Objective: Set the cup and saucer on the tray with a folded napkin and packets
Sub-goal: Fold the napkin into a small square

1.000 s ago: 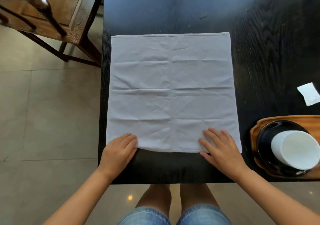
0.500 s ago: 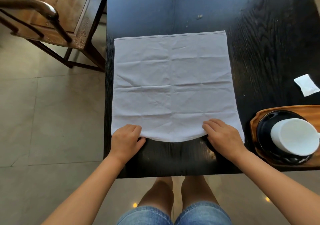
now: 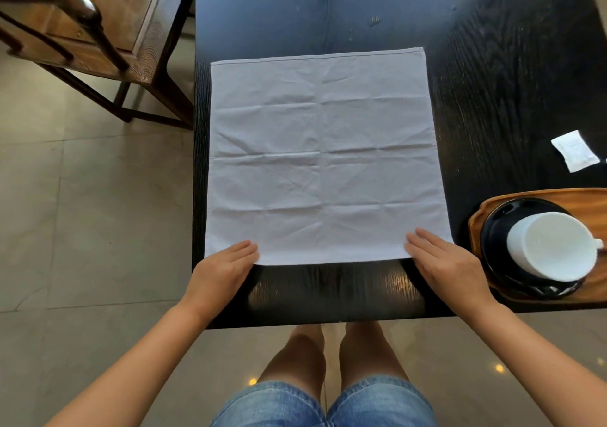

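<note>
A white cloth napkin (image 3: 323, 160) lies spread flat and unfolded on the dark wooden counter (image 3: 492, 65), its left edge running close along the counter's left side and its near edge set back from the counter's front. Crease lines cross the cloth in a grid.

The left hand (image 3: 223, 270) rests at the napkin's near left corner, palm down, fingers straight and close together, pointing up and to the right, with the fingertips lying on the cloth; it grips nothing. The right hand (image 3: 443, 262) lies at the near right corner in a mirrored pose, palm down, fingers straight and pointing up and to the left, flat on the hem and also released. Both forearms reach in from the lower corners of the view, bare, angled inward toward the cloth.

To the right of the napkin, just beside the right hand, a wooden tray (image 3: 532, 300) sits at the counter's near right, partly cut off by the frame. On it is a black saucer (image 3: 496, 249) carrying a white cup (image 3: 555, 249), its handle pointing right. Beyond the tray, well apart from the napkin, a small white packet (image 3: 574, 155) lies on the counter.

Past the counter's left edge stands a wooden chair (image 3: 98, 32) on the tiled floor (image 3: 82, 229). Below the counter's front edge the person's knees and denim shorts (image 3: 323, 403) show.
</note>
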Available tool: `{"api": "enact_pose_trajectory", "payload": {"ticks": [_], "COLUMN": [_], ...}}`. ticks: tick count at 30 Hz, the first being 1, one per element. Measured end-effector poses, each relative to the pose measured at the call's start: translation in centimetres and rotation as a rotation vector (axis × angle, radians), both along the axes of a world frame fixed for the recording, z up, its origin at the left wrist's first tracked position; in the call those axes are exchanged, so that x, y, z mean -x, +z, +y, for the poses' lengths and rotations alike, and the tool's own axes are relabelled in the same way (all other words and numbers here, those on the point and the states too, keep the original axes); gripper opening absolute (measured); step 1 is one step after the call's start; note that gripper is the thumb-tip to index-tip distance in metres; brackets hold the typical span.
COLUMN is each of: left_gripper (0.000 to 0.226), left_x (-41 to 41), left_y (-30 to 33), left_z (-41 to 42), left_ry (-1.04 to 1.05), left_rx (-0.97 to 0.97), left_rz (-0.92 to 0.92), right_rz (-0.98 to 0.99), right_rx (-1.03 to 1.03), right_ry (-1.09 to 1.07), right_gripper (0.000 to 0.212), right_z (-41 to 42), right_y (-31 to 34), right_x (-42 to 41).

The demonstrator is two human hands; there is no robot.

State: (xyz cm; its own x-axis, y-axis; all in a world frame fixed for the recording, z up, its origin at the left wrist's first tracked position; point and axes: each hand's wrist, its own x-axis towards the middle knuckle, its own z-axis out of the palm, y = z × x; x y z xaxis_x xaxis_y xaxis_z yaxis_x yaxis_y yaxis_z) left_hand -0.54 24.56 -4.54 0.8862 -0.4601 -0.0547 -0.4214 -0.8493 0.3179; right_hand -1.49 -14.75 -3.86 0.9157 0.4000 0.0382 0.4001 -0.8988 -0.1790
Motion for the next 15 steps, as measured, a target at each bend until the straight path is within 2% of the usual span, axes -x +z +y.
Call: {"api": "enact_pose_trajectory", "payload": {"ticks": [3,7,10,12,15], "left_gripper": [0.019,0.027,0.005,0.008,0.009], "left_x": [0.0,0.3,1.1,1.3,1.1], "left_y": [0.3,1.3,1.7,2.1,3.4], "left_z": [0.2,0.4,1.4,1.8,2.2], "left_ry": [0.027,0.065,0.027,0.053,0.103], "left_rx": [0.037,0.098,0.091,0.063,0.018], "left_rz": [0.042,0.173,0.251,0.380,0.722], "right_rz": [0.034,0.165,0.377,0.593,0.872], "right_rx": [-0.028,-0.051,0.002,0.060,0.083], "right_ry": [-0.073,-0.095,-0.129,-0.143,-0.155], "right_gripper": [0.032,0.031,0.017,0.018,0.022], "right_z": [0.2,0.2,0.0,-0.4,-0.9], "right_y": [0.0,1.6,4.0,5.3,6.7], "right_x": [0.7,1.0,0.7,0.4,-0.2]}}
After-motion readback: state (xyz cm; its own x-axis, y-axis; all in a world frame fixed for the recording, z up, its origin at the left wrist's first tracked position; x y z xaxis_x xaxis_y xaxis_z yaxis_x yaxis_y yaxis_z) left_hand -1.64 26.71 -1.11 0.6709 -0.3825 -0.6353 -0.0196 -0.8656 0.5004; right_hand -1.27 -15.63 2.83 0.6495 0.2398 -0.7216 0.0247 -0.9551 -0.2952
